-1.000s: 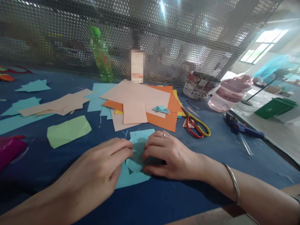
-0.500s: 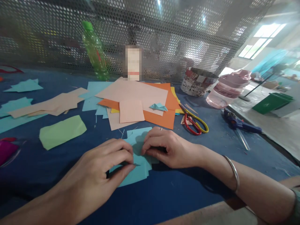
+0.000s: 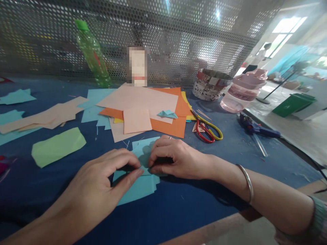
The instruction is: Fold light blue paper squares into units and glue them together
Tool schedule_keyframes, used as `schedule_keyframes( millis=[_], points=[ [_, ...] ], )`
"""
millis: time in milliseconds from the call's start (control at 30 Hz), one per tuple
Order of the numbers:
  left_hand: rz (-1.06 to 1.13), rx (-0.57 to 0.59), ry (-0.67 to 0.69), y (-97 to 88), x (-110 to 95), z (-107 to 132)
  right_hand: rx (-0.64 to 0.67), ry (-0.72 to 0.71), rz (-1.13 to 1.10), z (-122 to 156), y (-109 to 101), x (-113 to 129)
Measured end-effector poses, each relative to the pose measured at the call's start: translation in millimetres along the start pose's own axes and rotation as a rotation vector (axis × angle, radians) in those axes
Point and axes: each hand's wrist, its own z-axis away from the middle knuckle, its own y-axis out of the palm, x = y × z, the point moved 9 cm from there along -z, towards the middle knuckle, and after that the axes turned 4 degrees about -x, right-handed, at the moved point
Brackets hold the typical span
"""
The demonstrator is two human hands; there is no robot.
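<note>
Light blue paper (image 3: pixel 139 189) lies in a small stack on the dark blue tabletop in front of me. My left hand (image 3: pixel 104 183) pinches the edge of a blue sheet between thumb and fingers, at the stack's middle. Close beside it, my right hand (image 3: pixel 172 156) has its fingertips and thumb closed on the same sheet, partly covering it. A fold line seems to run between the two hands. Past them, a small folded blue paper piece (image 3: pixel 167 114) rests on pink and orange sheets, beside a folded pink square (image 3: pixel 137 121).
Scissors (image 3: pixel 208 126) with red and yellow handles and a glue gun (image 3: pixel 258 129) lie right. Behind stand a paper-covered pot (image 3: pixel 212 86), a pink bottle (image 3: pixel 240 93) and a green bottle (image 3: pixel 93 56) against a perforated metal panel (image 3: pixel 168 41). Green paper (image 3: pixel 58 147) lies left. A person (image 3: pixel 260 56) stands far off.
Both hands stay on the blue paper, with their fingertips now closer together and an edge of the sheet turned up between them. The whole view has shifted slightly, moving things leftward.
</note>
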Motion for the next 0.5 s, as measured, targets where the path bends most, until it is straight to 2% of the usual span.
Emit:
schedule_keyframes(
  millis=[233,367,500],
  points=[
    [-0.017,0.046,0.024,4.0,-1.4,0.0,0.019,0.014,-0.018,-1.2,0.2,0.1],
    [-0.023,0.008,-0.026,3.8,-2.8,0.1,0.013,0.064,-0.044,-1.4,0.0,-2.9],
    [-0.023,-0.039,0.024,4.2,-9.0,-0.9,0.0,0.072,-0.082,-1.2,-0.1,-5.3]
  ],
)
